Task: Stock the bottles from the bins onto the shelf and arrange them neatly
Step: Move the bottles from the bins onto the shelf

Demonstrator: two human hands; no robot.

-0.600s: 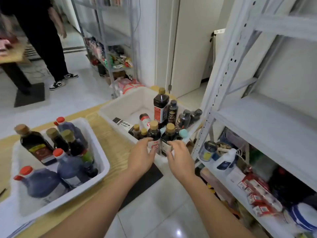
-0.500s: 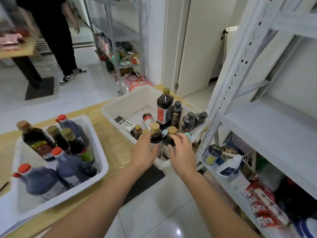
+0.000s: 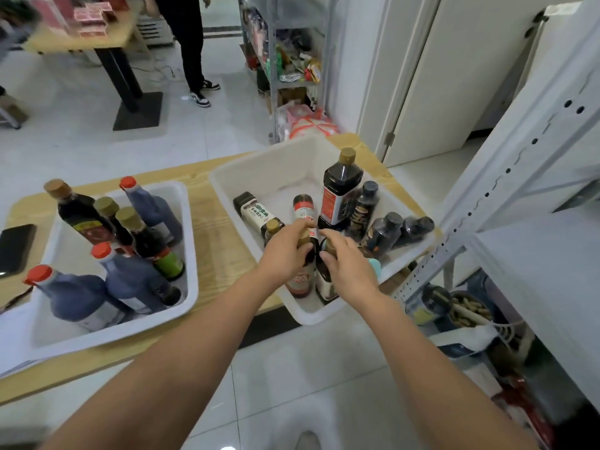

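Two white bins stand on a wooden table. In the right bin (image 3: pixel 328 315) my left hand (image 3: pixel 285 253) grips the neck of a dark bottle with a red label (image 3: pixel 302 280). My right hand (image 3: pixel 347 264) grips the neck of a second dark bottle (image 3: pixel 324 284) beside it. Both bottles stand upright near the bin's front wall. Behind them are a tall dark bottle with a tan cap (image 3: pixel 341 190), several small dark bottles and two lying on their sides. The left bin (image 3: pixel 185 293) holds red-capped and tan-capped bottles. The white metal shelf (image 3: pixel 535 254) is at the right.
A black phone (image 3: pixel 14 250) lies at the table's left edge. The shelf's lower level holds jars, bags and packets (image 3: pixel 454 310). A person in black stands beyond the table near another stocked rack (image 3: pixel 285 60). White tiled floor lies below me.
Both hands closed from the bottles' bodies up onto their necks. The camera moved closer and tilted down over the right bin.
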